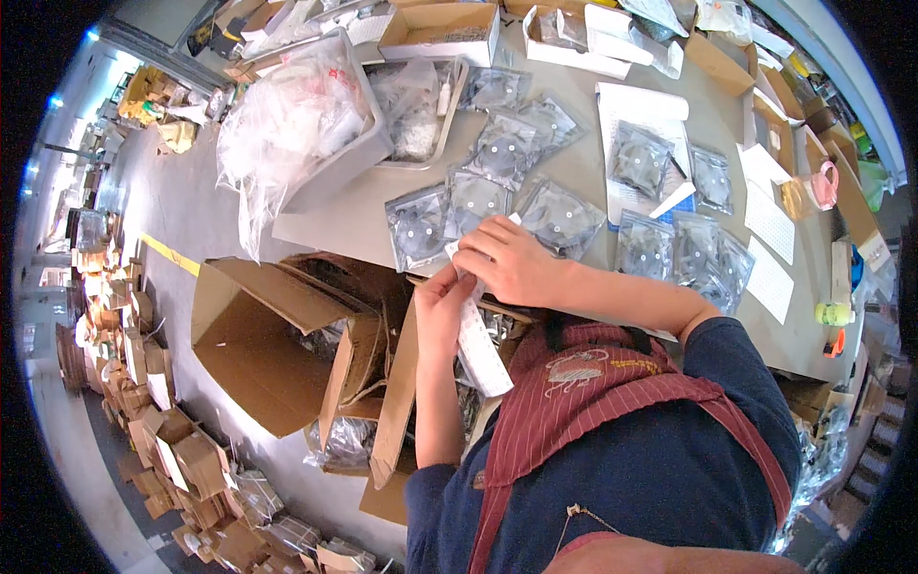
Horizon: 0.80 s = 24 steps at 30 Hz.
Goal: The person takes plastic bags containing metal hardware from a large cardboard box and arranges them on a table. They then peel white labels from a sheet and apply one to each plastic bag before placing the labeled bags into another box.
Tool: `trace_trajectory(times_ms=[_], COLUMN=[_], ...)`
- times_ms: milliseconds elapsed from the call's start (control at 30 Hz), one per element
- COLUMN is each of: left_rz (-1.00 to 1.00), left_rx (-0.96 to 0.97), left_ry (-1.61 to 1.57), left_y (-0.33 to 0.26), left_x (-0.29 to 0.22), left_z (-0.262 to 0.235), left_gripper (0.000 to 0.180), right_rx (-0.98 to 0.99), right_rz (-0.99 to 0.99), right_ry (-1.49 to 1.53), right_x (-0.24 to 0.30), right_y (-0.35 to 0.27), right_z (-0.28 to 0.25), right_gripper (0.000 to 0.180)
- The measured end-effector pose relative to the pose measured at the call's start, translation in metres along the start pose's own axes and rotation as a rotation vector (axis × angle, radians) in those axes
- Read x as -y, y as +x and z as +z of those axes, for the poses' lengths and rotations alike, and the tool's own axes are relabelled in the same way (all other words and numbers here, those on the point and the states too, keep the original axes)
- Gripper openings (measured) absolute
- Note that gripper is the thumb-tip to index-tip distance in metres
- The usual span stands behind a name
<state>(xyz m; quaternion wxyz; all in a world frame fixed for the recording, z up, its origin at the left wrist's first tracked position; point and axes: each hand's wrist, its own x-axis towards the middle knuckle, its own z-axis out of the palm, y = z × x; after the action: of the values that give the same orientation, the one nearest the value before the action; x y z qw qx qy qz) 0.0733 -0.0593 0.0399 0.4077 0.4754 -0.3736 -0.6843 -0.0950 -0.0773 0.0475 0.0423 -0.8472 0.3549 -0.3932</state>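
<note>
Strip [484,356], white and narrow, slants toward five o'clock from the left hand [441,302], whose fingers pinch it, forearm coming in from six o'clock. At two o'clock of that hand, the right hand [505,261] bends over the upper end, fingers curled close together, forearm reaching back between three and four.

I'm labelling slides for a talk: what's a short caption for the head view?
Left hand and right hand hold a long white strip beside a table bearing clear plastic bags.
</note>
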Motion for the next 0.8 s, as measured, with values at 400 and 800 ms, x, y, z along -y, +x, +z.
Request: trace_trajectory(times_ms=[400,800], left_rz=[0.007,-0.184], left_rx=[-0.033,-0.190], left_ry=[0.055,-0.048], left_y=[0.051,0.067], left_x=[0.002,-0.012], left_z=[-0.006,-0.044], left_gripper=[0.026,0.029], right_rx=[0.015,-0.039], right_rz=[0.475,1.192], right_ry=[0.427,0.628], right_x=[-0.084,-0.262], right_y=[0.004,-0.033], right_z=[-0.024,-0.078], right_gripper=[0.008,0.020])
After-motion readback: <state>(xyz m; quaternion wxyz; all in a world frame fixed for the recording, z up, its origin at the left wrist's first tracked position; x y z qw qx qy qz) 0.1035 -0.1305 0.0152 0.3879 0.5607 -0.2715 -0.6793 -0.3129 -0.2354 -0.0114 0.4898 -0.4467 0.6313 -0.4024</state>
